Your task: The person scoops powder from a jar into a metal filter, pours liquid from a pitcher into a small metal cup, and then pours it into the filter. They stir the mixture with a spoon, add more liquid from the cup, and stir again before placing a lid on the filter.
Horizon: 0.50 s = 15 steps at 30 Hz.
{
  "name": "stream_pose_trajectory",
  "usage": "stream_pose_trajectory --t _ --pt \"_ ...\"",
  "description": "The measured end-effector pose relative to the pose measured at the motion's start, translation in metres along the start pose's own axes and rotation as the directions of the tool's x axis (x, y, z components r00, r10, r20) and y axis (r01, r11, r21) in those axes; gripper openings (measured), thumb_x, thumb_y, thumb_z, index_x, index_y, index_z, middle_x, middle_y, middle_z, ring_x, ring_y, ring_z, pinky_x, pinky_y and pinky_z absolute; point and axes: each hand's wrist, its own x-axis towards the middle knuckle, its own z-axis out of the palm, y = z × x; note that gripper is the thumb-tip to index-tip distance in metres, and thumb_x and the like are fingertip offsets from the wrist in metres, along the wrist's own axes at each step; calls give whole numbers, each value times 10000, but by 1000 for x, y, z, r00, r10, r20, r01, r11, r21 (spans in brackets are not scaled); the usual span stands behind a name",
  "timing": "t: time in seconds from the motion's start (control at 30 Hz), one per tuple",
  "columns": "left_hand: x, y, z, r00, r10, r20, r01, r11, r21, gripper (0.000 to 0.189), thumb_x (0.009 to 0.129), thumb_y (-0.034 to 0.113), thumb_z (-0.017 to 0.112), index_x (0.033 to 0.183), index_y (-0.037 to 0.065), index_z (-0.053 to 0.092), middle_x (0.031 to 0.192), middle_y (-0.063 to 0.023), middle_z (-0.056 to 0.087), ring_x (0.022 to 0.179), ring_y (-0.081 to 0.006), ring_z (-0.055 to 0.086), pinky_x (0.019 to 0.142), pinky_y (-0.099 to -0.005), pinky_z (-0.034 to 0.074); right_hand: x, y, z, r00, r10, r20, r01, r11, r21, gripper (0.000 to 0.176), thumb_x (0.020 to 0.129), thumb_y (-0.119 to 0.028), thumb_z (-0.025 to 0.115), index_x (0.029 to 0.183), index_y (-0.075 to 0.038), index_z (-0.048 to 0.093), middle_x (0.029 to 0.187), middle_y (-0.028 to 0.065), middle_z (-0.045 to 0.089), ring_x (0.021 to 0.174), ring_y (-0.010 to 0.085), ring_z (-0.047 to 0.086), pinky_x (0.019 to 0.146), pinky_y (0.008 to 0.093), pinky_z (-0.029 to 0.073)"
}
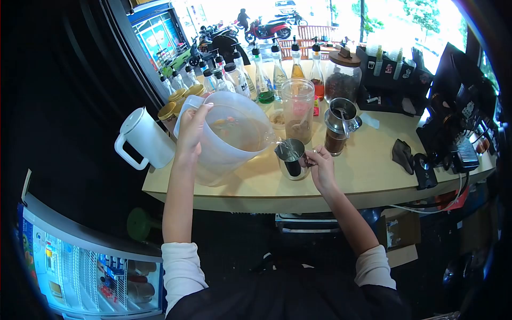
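Nearest, pale rolled sleeves (184, 269) are seen at the forearms. The big translucent plastic jug (226, 156) is gripped high at its handle side by the left hand (193, 130), fingers closed, and is tipped toward the right hand (321, 168). Between the thumb and fingers of the right hand, the handle of a steel pitcher (293, 166) is pinched; the pitcher is held over the desk (245, 189), under the jug's lip. Clear liquid is being poured into it. The pour is judged to be under way, not finished: liquid is left in the jug, while the pitcher's fill level cannot be told.

Left of the left hand, a lidded white pitcher (152, 141) is set upright. Just beyond the right hand, a glass of brown liquid (335, 144) is topped by a metal vessel (334, 124), a spoon (344, 121) resting in it. Beyond both hands, a tall clear canister (297, 109) is placed, then pump-topped bottles (279, 77) and a wooden-lidded glass jar (341, 82).
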Motion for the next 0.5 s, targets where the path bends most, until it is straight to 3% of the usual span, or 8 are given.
stream_pose_trajectory --t 0.1,0.2,0.27,0.5 --pt "1 -1 -2 1000 15 -7 -15 1000 0 346 878 146 598 1196 13 613 1130 -41 644 1058 -105 562 965 -268 373 -1 1 -1 1000 -5 7 5 1000 -2 222 832 22 637 731 -92 476 674 7 554 618 72 489 607 223 365" --pt "1 -2 -4 1000 -6 10 5 1000 20 422 870 179 598 1256 10 576 1216 -63 608 1168 -138 513 1037 -285 318 -4 -2 5 1000 -16 -7 16 1000 -11 221 830 22 639 727 -91 479 671 7 551 619 74 490 609 221 376" --pt "1 -2 -3 1000 7 -11 -7 1000 -20 340 876 155 604 1188 20 616 1117 -41 645 1051 -104 563 958 -266 376 -5 -4 8 1000 -16 -16 16 1000 -11 221 828 23 641 725 -91 481 670 7 550 619 75 491 612 219 385" --pt "-2 1 -3 1000 -7 -24 7 1000 -3 310 875 163 607 1153 28 638 1078 -30 655 1018 -95 570 936 -269 385 -8 -6 14 1000 -3 -30 3 1000 -1 235 824 26 645 718 -88 468 659 5 522 616 81 486 616 218 395"
